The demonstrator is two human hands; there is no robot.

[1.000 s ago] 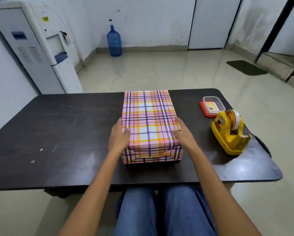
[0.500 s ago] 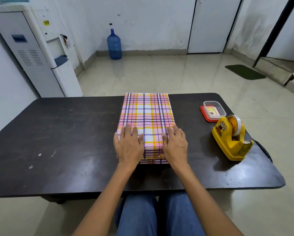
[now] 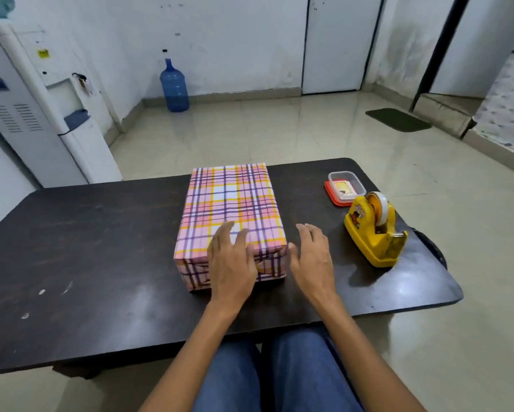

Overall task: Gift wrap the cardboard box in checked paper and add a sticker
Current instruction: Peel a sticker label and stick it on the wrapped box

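- Two hands lay flat side by side on the near end of the wrapped box point(image 3: 232, 203) half a second ago; only one is on it at present.
- The right hand point(image 3: 312, 260) has come off the box and now hangs over the dark table point(image 3: 101, 263), just beside the box's near right corner.
- The left hand point(image 3: 232, 263) has slid toward the middle of the near edge, where both hands met before.
- The box itself lies lengthwise near the table's centre, fully covered in pink, yellow and purple checked paper point(image 3: 234, 185), with the folded end flaps facing the person.
- Left hand: palm down, draped over the near top edge, fingers straight and a little spread on the paper, pressing rather than gripping.
- Right hand: palm down, fingers loosely extended and slightly fanned, holding nothing. Its thumb points at the box corner; whether it touches cannot be told.
- Both forearms reach forward over blue jeans point(image 3: 279, 376).
- A yellow tape dispenser point(image 3: 374, 233) stands to the right of the right hand, apart from it.
- Just beyond it sits a clear plastic tub point(image 3: 346, 185) on a red lid; its contents are too small to read.
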